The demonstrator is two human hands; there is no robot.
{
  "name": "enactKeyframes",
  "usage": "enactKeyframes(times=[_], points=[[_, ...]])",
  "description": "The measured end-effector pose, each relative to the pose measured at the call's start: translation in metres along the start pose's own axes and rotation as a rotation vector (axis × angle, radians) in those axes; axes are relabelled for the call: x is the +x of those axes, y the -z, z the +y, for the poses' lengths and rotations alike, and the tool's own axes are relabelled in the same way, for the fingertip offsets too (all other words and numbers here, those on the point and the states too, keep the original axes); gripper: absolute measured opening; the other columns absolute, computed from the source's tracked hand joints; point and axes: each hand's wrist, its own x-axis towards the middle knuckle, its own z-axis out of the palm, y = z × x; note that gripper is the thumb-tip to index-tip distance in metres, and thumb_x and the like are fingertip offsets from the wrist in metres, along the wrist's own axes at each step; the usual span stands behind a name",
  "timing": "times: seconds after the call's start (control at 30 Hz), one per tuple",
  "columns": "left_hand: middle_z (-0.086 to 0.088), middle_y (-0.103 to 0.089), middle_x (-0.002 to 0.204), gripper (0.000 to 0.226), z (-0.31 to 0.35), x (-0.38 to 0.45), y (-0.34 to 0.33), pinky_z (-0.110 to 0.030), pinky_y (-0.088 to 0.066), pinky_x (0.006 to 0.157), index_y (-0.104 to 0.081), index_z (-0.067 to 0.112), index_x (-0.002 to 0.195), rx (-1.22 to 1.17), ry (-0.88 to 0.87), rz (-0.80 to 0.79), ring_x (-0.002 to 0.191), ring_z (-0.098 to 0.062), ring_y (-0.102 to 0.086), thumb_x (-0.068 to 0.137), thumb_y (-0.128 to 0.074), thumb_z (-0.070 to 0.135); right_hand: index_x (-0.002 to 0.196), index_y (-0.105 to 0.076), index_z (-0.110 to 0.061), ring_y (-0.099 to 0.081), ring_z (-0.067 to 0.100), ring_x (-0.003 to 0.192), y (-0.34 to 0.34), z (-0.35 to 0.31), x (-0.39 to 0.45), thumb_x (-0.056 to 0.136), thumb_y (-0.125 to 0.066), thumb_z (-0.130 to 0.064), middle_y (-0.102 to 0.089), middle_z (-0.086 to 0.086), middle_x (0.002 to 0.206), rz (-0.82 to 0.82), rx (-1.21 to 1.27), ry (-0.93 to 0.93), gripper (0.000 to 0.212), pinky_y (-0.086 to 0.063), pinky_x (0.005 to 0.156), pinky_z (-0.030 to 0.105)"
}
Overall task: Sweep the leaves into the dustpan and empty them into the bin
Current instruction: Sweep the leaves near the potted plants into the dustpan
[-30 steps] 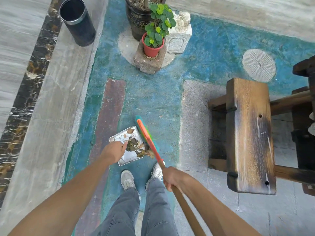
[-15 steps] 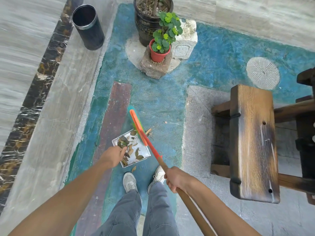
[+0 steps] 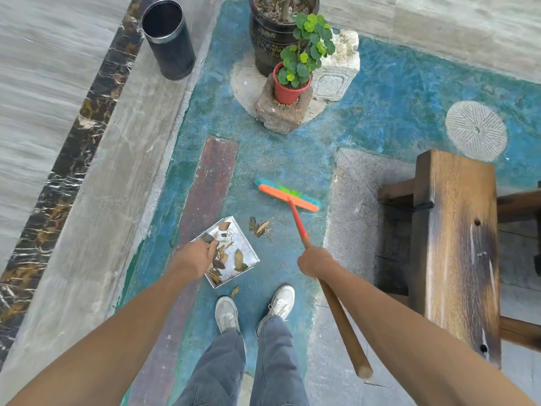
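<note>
— Marble edging at left, with the bin (image 3: 168, 39) on it; blue floor (image 3: 292, 159) in the middle?
— Yes. Left hand (image 3: 196, 254) grips the dustpan (image 3: 244, 250) of leaves (image 3: 238, 256); right hand (image 3: 314, 260) is wrapped round the broom (image 3: 288, 197); bench (image 3: 456, 253) beside.

I'm standing in a home courtyard: worn blue-painted ground (image 3: 380, 112), stone paving slabs (image 3: 87, 200), potted plants (image 3: 295, 68) on carved stone blocks (image 3: 281, 112), a round millstone (image 3: 476, 131) set in the ground, and a heavy wooden bench (image 3: 456, 244).
</note>
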Motion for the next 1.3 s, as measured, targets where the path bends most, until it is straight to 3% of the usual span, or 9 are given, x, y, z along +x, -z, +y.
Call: enactKeyframes(times=[0.23, 0.43, 0.53, 0.6, 0.7, 0.8, 0.97, 1.13, 1.3], points=[[-0.031, -0.070, 0.100, 0.063, 0.017, 0.000, 0.010, -0.045, -0.052, 0.086, -0.066, -0.011, 0.095, 0.039, 0.021, 0.009, 0.098, -0.041, -0.067, 0.108, -0.024, 0.034, 0.146, -0.036, 0.000, -0.064, 0.031, 0.088, -0.048, -0.008, -0.040, 0.091, -0.039, -0.001, -0.053, 0.020, 0.134, -0.142, -0.217, 0.197, 0.056, -0.052, 0.065, 0.032], [-0.028, -0.070, 0.106, 0.057, 0.024, 0.000, 0.016, -0.042, -0.052, 0.089, -0.070, 0.007, 0.119, 0.077, 0.046, -0.026, 0.103, -0.039, -0.066, 0.108, -0.021, 0.036, 0.112, -0.064, 0.012, -0.065, 0.039, 0.104, -0.052, -0.002, -0.081, 0.084, -0.057, 0.011, -0.066, 0.025, 0.108, -0.370, -0.196, 0.281, 0.030, -0.042, 0.060, 0.033], [-0.030, -0.069, 0.104, 0.058, 0.022, -0.001, 0.017, -0.042, -0.052, 0.087, -0.071, 0.002, 0.107, 0.045, 0.025, -0.027, 0.099, -0.040, -0.066, 0.108, -0.023, 0.034, 0.091, -0.061, -0.002, -0.065, 0.016, 0.048, -0.042, 0.012, -0.094, 0.100, -0.048, -0.017, -0.055, 0.008, 0.053, -0.417, 0.103, 0.200, 0.022, -0.040, 0.045, 0.023], [-0.031, -0.069, 0.100, 0.060, 0.018, -0.004, 0.015, -0.043, -0.052, 0.087, -0.066, -0.004, 0.086, 0.028, 0.016, -0.017, 0.097, -0.040, -0.066, 0.108, -0.024, 0.034, 0.074, -0.048, -0.006, -0.045, 0.012, 0.027, -0.042, 0.024, -0.096, 0.105, -0.035, -0.031, -0.049, 0.007, 0.049, -0.377, 0.236, 0.089, 0.042, -0.033, 0.035, 0.019], [-0.033, -0.068, 0.096, 0.065, 0.008, -0.010, 0.010, -0.045, -0.051, 0.086, -0.064, -0.012, 0.086, 0.004, 0.032, -0.008, 0.095, -0.043, -0.066, 0.108, -0.024, 0.035, 0.106, -0.055, -0.002, -0.047, 0.016, 0.042, -0.042, 0.030, -0.106, 0.102, -0.037, -0.014, -0.050, 0.009, 0.067, -0.336, 0.034, 0.190, 0.022, -0.036, 0.037, 0.020], [-0.035, -0.068, 0.096, 0.064, 0.000, -0.015, 0.008, -0.045, -0.052, 0.082, -0.063, -0.015, 0.089, -0.017, 0.033, -0.001, 0.093, -0.044, -0.066, 0.108, -0.026, 0.034, 0.140, -0.041, 0.002, -0.051, 0.019, 0.050, -0.038, 0.024, -0.100, 0.087, -0.038, 0.015, -0.056, 0.012, 0.088, -0.278, 0.094, 0.069, 0.055, -0.040, 0.039, 0.021], [-0.032, -0.069, 0.095, 0.067, 0.004, -0.012, 0.005, -0.044, -0.052, 0.085, -0.064, -0.011, 0.087, 0.032, 0.010, 0.003, 0.094, -0.041, -0.066, 0.108, -0.023, 0.036, 0.073, -0.064, -0.006, -0.067, 0.037, 0.098, -0.040, -0.002, -0.081, 0.076, -0.062, 0.013, -0.069, 0.025, 0.104, -0.259, -0.195, 0.228, 0.020, -0.043, 0.059, 0.032], [-0.019, -0.067, 0.085, 0.058, 0.004, -0.004, 0.000, -0.040, -0.052, 0.082, -0.061, 0.005, 0.077, 0.078, 0.004, 0.045, 0.089, -0.036, -0.065, 0.107, -0.024, 0.038, 0.058, -0.045, -0.010, -0.059, 0.020, 0.058, -0.061, -0.033, -0.077, 0.083, -0.069, -0.002, -0.055, 0.006, 0.067, -0.297, -0.319, 0.340, 0.035, -0.035, 0.046, 0.023], [-0.005, -0.043, 0.053, 0.058, -0.005, -0.010, 0.004, -0.039, -0.048, 0.070, -0.038, 0.015, 0.056, -0.010, -0.032, 0.047, 0.071, -0.034, -0.059, 0.107, -0.024, 0.038, 0.071, -0.044, -0.015, -0.039, 0.010, 0.027, -0.072, -0.007, -0.093, 0.100, -0.034, -0.029, -0.042, 0.003, 0.056, -0.386, 0.478, 0.016, 0.034, -0.029, 0.036, 0.017]])
